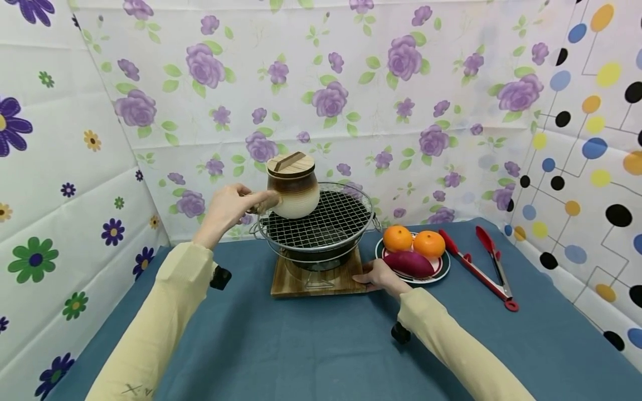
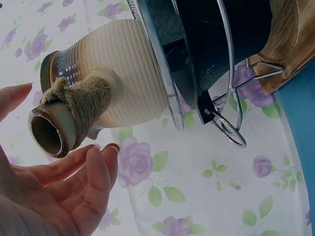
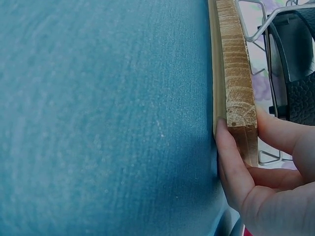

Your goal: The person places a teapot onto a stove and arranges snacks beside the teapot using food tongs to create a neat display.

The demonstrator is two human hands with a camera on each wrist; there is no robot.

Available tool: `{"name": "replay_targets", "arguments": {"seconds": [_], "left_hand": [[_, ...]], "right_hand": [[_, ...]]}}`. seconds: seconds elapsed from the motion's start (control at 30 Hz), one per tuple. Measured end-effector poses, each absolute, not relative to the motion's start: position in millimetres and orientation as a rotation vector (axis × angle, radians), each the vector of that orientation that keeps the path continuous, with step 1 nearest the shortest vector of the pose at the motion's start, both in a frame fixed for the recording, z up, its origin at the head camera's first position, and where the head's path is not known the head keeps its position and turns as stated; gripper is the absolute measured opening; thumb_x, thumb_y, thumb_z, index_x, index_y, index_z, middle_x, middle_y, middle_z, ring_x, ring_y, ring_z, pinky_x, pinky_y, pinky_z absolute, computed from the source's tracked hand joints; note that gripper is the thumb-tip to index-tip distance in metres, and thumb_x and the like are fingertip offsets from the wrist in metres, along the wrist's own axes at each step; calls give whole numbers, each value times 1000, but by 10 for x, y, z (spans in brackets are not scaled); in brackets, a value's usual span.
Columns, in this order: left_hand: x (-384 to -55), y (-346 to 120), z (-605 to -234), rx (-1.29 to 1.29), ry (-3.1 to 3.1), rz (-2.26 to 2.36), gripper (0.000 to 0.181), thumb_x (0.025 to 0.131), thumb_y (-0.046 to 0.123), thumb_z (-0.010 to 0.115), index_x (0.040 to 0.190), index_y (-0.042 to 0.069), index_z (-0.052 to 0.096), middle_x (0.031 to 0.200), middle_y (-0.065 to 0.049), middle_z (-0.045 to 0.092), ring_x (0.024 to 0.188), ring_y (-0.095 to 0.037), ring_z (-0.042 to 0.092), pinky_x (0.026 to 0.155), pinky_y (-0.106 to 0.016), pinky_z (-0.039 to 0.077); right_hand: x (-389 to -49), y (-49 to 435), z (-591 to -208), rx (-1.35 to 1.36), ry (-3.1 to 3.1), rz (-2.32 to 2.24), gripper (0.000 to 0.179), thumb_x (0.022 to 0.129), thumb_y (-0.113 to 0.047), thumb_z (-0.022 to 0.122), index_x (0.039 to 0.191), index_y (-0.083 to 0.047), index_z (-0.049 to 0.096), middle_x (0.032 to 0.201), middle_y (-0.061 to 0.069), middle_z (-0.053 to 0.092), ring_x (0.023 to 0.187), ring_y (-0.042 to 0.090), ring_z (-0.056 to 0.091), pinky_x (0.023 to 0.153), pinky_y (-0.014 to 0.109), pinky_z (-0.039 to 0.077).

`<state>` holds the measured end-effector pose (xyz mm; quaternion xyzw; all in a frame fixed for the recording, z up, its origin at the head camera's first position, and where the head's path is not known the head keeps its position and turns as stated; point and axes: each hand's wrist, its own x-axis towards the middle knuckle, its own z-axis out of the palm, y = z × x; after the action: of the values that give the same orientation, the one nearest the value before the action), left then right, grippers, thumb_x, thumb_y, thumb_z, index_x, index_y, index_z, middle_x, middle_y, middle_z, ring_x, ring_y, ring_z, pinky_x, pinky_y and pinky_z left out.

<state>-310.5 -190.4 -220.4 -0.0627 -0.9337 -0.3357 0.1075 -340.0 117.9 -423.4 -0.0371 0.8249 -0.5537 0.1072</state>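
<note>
A brown and cream ceramic pot [image 1: 296, 200] with a wooden lid [image 1: 291, 163] sits at the left of a round wire grill mesh [image 1: 338, 220]. Its hollow side handle [image 2: 91, 101], wrapped in twine, points towards my left hand [image 1: 233, 209]. In the left wrist view the thumb and fingers stand apart on either side of this handle, fingers loosely bent. Below the mesh is a black stove bowl [image 1: 321, 259] in a wire frame, standing on a wooden board [image 1: 296, 283]. My right hand [image 1: 379, 277] pinches the board's near right corner between thumb and fingers.
To the right, a plate [image 1: 421, 279] bears two oranges [image 1: 429, 244] and a purple sweet potato [image 1: 408, 264]. Beyond it lie red tongs [image 1: 476, 273], spread apart on the blue cloth [image 1: 301, 345]. Patterned sheets [image 1: 241, 83] enclose the back and both sides.
</note>
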Motion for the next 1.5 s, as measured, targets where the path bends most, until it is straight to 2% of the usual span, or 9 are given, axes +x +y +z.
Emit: {"name": "replay_targets", "arguments": {"seconds": [0.07, 0.2, 0.37, 0.53, 0.77, 0.97, 1.5], "left_hand": [[-3086, -1919, -2213, -193, -2738, -999, 66, 74, 66, 57, 99, 6, 63, 88, -11, 60, 66, -24, 54, 49, -32, 44], [-3030, -1959, -2242, -213, -2735, -1001, 72, 74, 65, 57, 108, 2, 57, 98, -14, 59, 65, -25, 53, 51, -33, 45], [-2954, -2007, -2276, -200, -2744, -995, 80, 75, 67, 54, 118, 0, 48, 110, -17, 54, 78, -29, 53, 62, -37, 46], [-2885, -2050, -2313, -212, -2735, -966, 79, 77, 65, 53, 120, -1, 47, 111, -19, 53, 89, -31, 52, 73, -43, 45], [-2804, -2088, -2422, -216, -2747, -968, 83, 77, 66, 53, 126, 0, 43, 113, -19, 54, 96, -32, 51, 77, -46, 44], [-2763, -2119, -2523, -226, -2733, -995, 82, 78, 64, 54, 127, -1, 43, 115, -21, 53, 108, -37, 44, 86, -51, 39], [-2721, -2149, -2773, -213, -2710, -1053, 75, 77, 60, 59, 121, 1, 48, 113, -20, 53, 104, -35, 46, 84, -49, 40]], "right_hand": [[-3394, 1176, -4234, -121, 2425, -1626, 39, 81, -4, 68, 113, 15, 54, 96, 19, 61, 78, 26, 62, 62, 36, 54], [-3390, 1178, -4231, -114, 2422, -1622, 39, 81, -3, 68, 113, 15, 53, 99, 20, 60, 79, 26, 62, 62, 36, 54], [-3395, 1177, -4219, -89, 2429, -1611, 38, 81, -4, 68, 112, 14, 54, 97, 18, 61, 77, 24, 62, 62, 35, 54], [-3403, 1168, -4231, -90, 2426, -1609, 38, 81, -4, 68, 112, 14, 54, 94, 17, 61, 76, 24, 61, 62, 35, 54], [-3402, 1167, -4242, -67, 2419, -1612, 38, 80, -4, 69, 111, 13, 55, 96, 17, 61, 76, 23, 61, 62, 35, 54], [-3395, 1173, -4215, -90, 2421, -1600, 38, 81, -4, 68, 111, 14, 54, 97, 18, 60, 77, 24, 62, 63, 36, 54], [-3402, 1175, -4239, -68, 2395, -1646, 39, 81, -3, 68, 113, 14, 53, 100, 20, 59, 79, 25, 61, 64, 36, 54]]}}
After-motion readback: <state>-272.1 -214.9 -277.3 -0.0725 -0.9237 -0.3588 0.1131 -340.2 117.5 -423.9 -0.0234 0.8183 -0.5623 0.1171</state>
